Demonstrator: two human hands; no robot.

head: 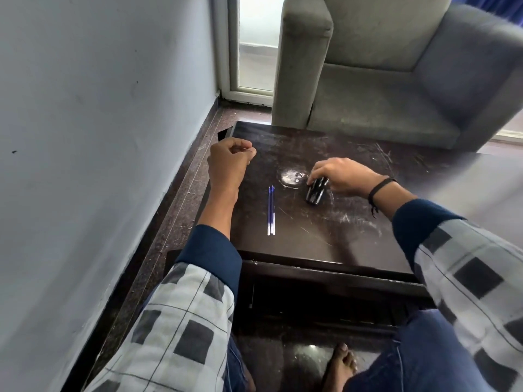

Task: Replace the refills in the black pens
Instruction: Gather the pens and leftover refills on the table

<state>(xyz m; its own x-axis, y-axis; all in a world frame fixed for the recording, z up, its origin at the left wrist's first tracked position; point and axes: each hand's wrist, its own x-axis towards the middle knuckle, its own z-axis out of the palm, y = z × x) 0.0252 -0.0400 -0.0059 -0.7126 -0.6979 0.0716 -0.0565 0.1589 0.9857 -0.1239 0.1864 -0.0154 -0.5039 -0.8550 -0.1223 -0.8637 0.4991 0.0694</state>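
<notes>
The dark brown, scratched wooden tabletop (325, 239) stands in front of the seated person.

The right hand (343, 176) is lowered onto the tabletop right of centre. Its fingers are curled down around the far end of a bundle of black plastic pens (315, 192), gripping it. The bundle lies on the surface with its near end pointing toward the person. The number of pens in the bundle cannot be told. A black wristband (380, 188) circles the right wrist.

A small group of thin blue pen refills (271, 210) lies on the tabletop left of the pens and apart from them. The refills lie side by side, touching, aligned near to far. A round whitish stain (293, 176) marks the surface just left of the right hand's fingers.

The left hand (229, 162) is held over the far left corner of the tabletop. Its fingers are curled in toward the palm, with the thumb pressed against the index finger. Whether it pinches anything small cannot be told.

A grey upholstered armchair (396, 80) stands beyond the far edge of the tabletop. A pale blue-grey wall (99, 137) runs along the left side.
</notes>
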